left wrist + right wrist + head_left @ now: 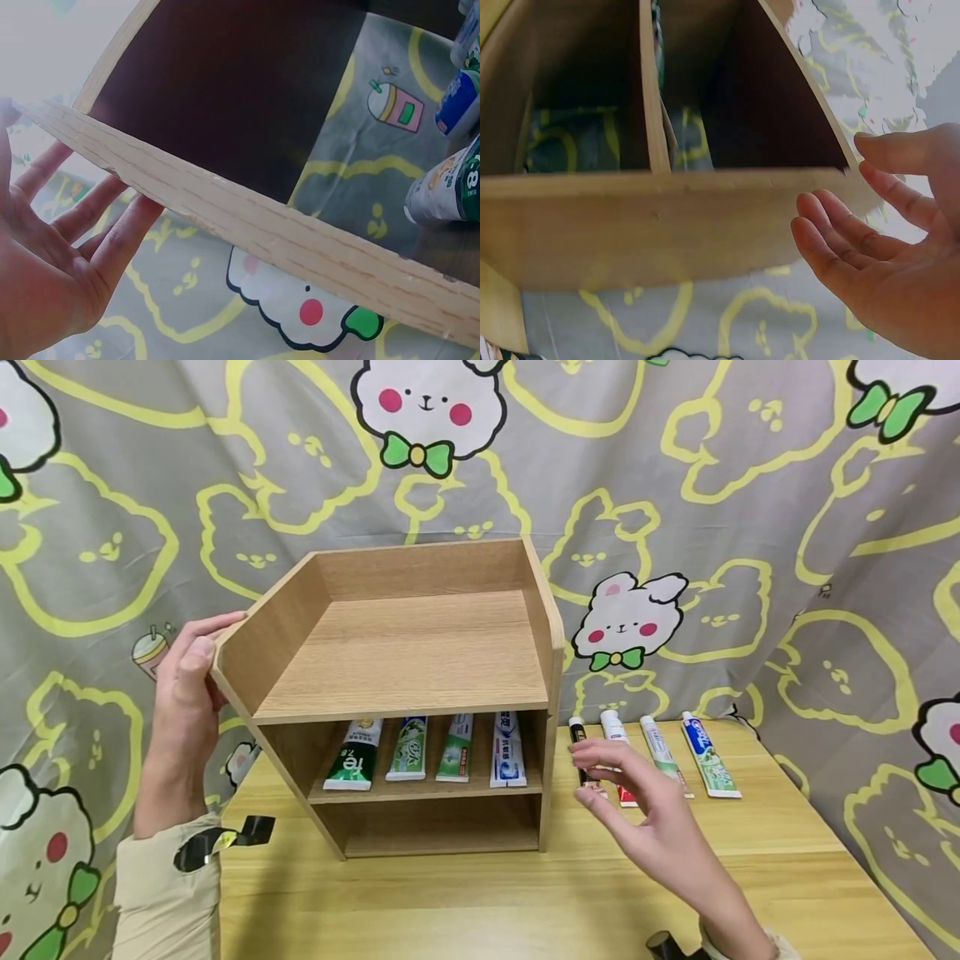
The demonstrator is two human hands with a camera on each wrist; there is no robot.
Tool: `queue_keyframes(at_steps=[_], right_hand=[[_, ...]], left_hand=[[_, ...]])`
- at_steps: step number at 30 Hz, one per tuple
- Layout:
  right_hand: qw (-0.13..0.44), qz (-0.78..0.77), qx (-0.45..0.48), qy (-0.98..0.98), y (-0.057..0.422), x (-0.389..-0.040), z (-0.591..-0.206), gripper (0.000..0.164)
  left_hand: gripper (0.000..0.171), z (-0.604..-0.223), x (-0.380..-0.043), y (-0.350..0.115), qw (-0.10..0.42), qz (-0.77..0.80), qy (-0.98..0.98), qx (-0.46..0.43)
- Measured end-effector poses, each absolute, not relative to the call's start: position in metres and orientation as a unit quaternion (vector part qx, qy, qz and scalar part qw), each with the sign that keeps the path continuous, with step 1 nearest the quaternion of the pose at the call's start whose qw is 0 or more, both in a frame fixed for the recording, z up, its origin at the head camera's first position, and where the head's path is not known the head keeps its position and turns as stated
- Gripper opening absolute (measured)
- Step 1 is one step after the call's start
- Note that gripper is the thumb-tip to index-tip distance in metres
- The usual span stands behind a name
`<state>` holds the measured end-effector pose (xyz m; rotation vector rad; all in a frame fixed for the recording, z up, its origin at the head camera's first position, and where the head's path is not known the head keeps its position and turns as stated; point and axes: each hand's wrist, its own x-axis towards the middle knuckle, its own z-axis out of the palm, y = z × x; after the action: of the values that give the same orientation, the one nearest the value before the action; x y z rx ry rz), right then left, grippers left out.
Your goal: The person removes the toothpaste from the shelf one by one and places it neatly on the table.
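Observation:
A small wooden desk shelf (420, 647) stands on the table, open at the front. My left hand (180, 710) grips its left side panel (247, 214) near the upper front corner, with the thumb at the edge and the other fingers against the outer face. Beyond the right side panel, my right hand (656, 827) hovers over the table with fingers parted, holding nothing. The right wrist view has those fingertips (810, 232) close by the panel's edge. Several toothpaste tubes, among them a dark green one (354, 760) and a blue-and-white one (508, 760), lie side by side in the middle compartment.
To the right of the shelf, more toothpaste tubes lie in a row on the wooden table (480, 902), including a blue-and-green one (708, 760) and a black one (577, 735) partly behind my right hand. A patterned curtain (637, 460) hangs behind the table.

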<state>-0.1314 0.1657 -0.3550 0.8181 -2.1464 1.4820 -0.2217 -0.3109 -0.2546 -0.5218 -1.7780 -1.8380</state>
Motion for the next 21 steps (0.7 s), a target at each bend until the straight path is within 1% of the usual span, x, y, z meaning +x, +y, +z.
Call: queue_keyframes(at_steps=[6,16,21], right_hand=[[0.205,0.514,0.315,-0.772,0.150,-0.127,-0.360,0.044],[0.202,0.438,0.300,-0.823,0.124,-0.124,-0.371,0.042],[0.191,0.418,0.300,-0.836,0.110,-0.128,-0.376,0.044]], left_hand=[[0.044,-0.254,-0.220,-0.311,0.259,-0.680,-0.659,-0.191],[0.044,-0.254,-0.219,-0.310,0.253,-0.675,-0.665,-0.196],[0.045,-0.255,-0.219,-0.309,0.259,-0.672,-0.667,-0.191]])
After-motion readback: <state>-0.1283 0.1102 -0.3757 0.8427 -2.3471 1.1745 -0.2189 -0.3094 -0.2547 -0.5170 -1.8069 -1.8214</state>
